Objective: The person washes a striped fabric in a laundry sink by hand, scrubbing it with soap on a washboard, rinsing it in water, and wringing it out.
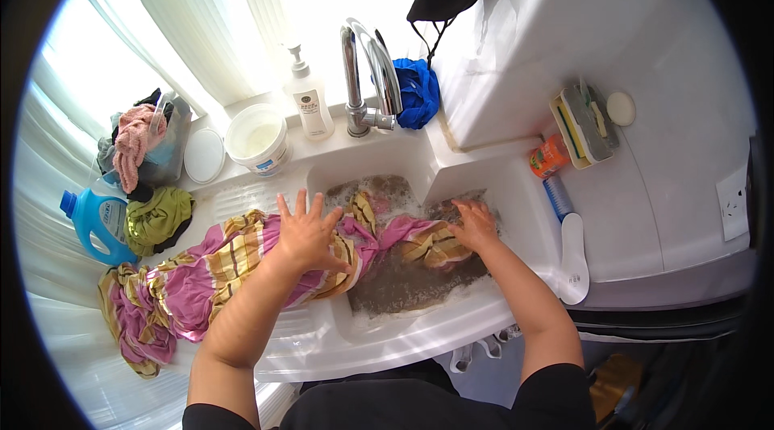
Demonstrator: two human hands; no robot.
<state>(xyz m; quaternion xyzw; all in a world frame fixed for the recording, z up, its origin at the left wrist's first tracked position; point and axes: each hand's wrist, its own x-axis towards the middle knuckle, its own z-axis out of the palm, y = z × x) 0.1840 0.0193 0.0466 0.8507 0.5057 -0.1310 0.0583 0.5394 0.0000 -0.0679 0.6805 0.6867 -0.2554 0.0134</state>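
A long pink, yellow and brown plaid cloth (189, 299) lies bunched across the ribbed left side of the white sink (385, 357). Its twisted right end dips into the basin, where murky, foamy water (395, 289) stands. Over the middle of the cloth my left hand (306, 235) is spread, fingers apart, palm down, gripping nothing. At the cloth's wet end, on the right of the basin, my right hand (477, 227) has its fingers bent around the fabric; the underside of this grip is hidden.
Behind the basin rise a chrome faucet (355, 91), a pump bottle (312, 108) and a white tub (256, 140). A blue detergent jug (105, 224), a green cloth (158, 219) and a clothes-filled container (169, 136) stand left. Right are a brush (573, 261), an orange bottle (549, 156) and a sponge holder (582, 128).
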